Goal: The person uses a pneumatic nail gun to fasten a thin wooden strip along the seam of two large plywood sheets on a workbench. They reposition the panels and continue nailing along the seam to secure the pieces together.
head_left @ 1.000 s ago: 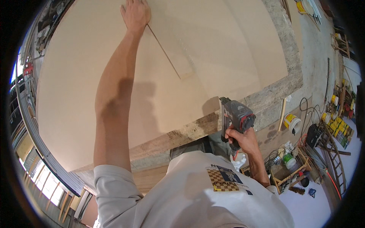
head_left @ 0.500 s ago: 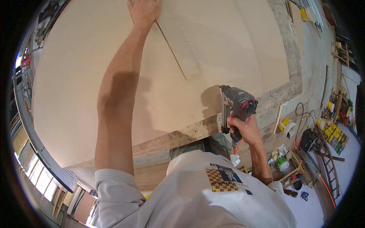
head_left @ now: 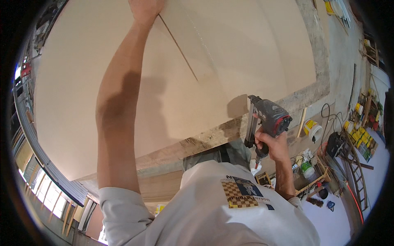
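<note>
My right hand (head_left: 276, 144) is wrapped round the handle of a black-and-red air nail gun (head_left: 269, 119), held over the near edge of a large pale beige board (head_left: 86, 102). Its long magazine is on the left side, and the nose casts a shadow on the board. At the top edge of the picture is my left hand (head_left: 146, 9), on the far part of the board with its fingers cut off by the frame. A thin dark strip or line (head_left: 178, 47) runs from beside that hand toward me. To its right is a row of small pale marks (head_left: 199, 36).
The board lies on a larger stained, worn surface (head_left: 322, 78) that shows along its near and right edges. Right of the nail gun are a yellow-and-white bucket (head_left: 312, 130), dark cables, and a wooden ladder (head_left: 358, 176). Corrugated metal (head_left: 45, 168) curves along the left.
The nail gun in my right hand has shifted right and slightly nearer me. My left hand sits further left and higher in the picture, as the view has moved a little.
</note>
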A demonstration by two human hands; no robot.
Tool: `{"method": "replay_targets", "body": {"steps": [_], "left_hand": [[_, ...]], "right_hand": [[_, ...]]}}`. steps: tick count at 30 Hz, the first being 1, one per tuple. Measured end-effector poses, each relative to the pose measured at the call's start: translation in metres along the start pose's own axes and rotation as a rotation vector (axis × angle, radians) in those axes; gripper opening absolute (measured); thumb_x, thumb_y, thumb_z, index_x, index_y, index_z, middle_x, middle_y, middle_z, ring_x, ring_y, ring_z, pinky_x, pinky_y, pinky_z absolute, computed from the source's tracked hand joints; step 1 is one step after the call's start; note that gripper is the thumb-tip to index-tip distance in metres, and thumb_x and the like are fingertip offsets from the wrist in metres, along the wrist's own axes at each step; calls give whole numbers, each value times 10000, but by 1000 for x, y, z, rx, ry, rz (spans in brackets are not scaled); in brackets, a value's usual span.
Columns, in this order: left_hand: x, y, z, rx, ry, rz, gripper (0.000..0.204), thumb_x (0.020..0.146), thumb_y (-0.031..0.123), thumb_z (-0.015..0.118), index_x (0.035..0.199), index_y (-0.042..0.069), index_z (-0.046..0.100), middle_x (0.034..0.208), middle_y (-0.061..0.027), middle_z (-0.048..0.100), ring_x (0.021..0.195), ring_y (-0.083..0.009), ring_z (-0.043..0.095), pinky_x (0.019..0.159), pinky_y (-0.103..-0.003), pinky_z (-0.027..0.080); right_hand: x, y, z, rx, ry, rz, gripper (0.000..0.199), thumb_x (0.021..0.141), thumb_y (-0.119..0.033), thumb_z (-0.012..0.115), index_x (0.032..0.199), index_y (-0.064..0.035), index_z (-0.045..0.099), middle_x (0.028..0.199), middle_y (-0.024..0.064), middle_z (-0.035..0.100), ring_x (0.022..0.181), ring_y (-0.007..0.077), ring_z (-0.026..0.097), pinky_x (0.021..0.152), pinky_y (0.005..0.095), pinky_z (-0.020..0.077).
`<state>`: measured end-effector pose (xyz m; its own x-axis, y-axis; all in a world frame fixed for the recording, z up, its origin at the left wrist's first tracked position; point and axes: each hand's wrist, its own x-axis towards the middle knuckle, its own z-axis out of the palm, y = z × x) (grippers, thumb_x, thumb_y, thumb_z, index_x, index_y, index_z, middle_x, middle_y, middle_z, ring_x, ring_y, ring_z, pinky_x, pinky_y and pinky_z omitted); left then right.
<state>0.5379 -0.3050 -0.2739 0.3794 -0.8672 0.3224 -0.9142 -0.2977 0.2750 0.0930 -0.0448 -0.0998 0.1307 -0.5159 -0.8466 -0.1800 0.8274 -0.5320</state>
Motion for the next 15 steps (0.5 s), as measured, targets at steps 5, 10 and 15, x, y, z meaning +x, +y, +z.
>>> {"method": "replay_targets", "body": {"steps": [5, 10, 15], "left_hand": [[1, 4, 3, 21, -48, -27, 803, 935, 403, 646, 1539, -38, 353, 1612, -216, 374, 1482, -340, 376, 1241, -529, 230], [-1, -11, 2, 38, -17, 3, 809, 942, 435, 634, 1543, -29, 355, 1613, -208, 377, 1489, -330, 369, 1240, -528, 235], [5, -6, 14, 74, -23, 6, 798, 959, 461, 602, 1544, -26, 363, 1619, -207, 368, 1504, -325, 344, 1244, -523, 226]], "right_hand": [[-10, 7, -10, 40, 16, 16, 540, 860, 20, 655, 1396, -30, 603, 808, 42, 635, 640, 121, 589, 553, 286, 481], [-25, 25, -27, 18, 1, 69, 559, 855, 15, 664, 1407, -42, 598, 816, 38, 641, 642, 118, 590, 564, 277, 481], [-33, 41, -28, 17, 0, 119, 567, 857, 2, 671, 1417, -42, 590, 813, 32, 647, 655, 117, 595, 577, 280, 485]]}}
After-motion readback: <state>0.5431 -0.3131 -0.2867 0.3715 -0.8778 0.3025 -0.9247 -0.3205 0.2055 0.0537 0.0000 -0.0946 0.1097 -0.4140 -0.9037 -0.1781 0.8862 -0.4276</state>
